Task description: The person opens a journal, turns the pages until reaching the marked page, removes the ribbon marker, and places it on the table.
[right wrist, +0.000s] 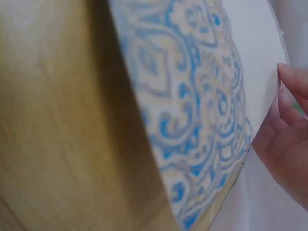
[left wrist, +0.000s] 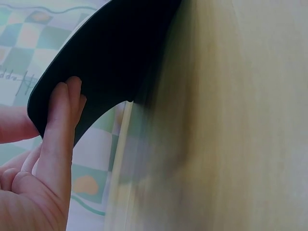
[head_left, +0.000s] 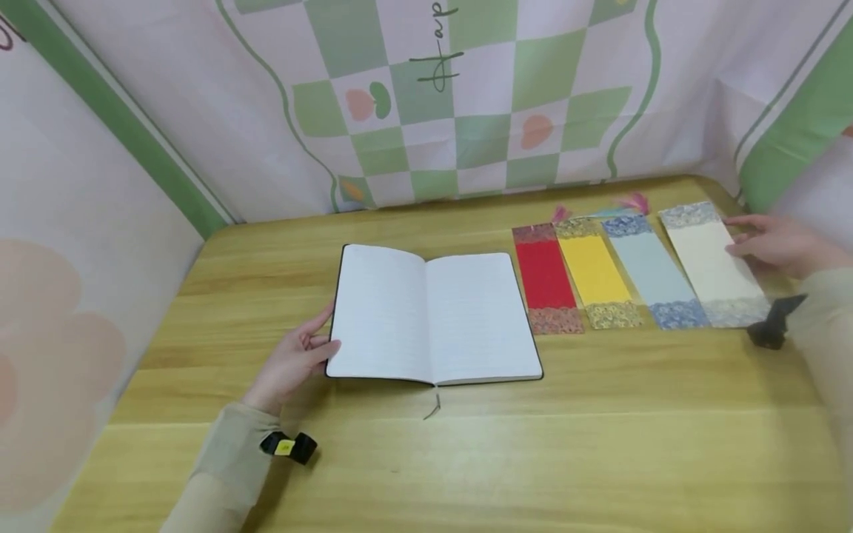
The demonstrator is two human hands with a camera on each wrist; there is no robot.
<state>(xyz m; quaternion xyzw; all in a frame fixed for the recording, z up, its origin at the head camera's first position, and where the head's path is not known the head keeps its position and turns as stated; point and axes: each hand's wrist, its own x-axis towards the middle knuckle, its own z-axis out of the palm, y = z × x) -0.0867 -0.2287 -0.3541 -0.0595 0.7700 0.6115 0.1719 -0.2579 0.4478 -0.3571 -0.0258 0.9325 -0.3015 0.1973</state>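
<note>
An open notebook point(head_left: 380, 318) with blank-looking pages lies mid-table, a thin ribbon point(head_left: 436, 407) trailing from its spine. My left hand point(head_left: 293, 363) pinches its left edge, thumb on the page. In the left wrist view, the fingers of that left hand point(left wrist: 53, 149) lie under the raised black cover point(left wrist: 115, 53). On the right, my right hand point(head_left: 780, 240) pinches the right edge of a cream bookmark point(head_left: 716, 259) with patterned ends. The right wrist view shows thumb and finger of the right hand point(right wrist: 288, 125) at the edge of that bookmark point(right wrist: 207, 106), its blue pattern close to the camera.
Red point(head_left: 546, 274), yellow point(head_left: 596, 270) and pale blue point(head_left: 653, 270) bookmarks lie in a row between the notebook and the cream one. Pink tassels point(head_left: 633, 202) show at their far ends. Behind the wooden table point(head_left: 533, 459) hangs a checked cloth point(head_left: 426, 96).
</note>
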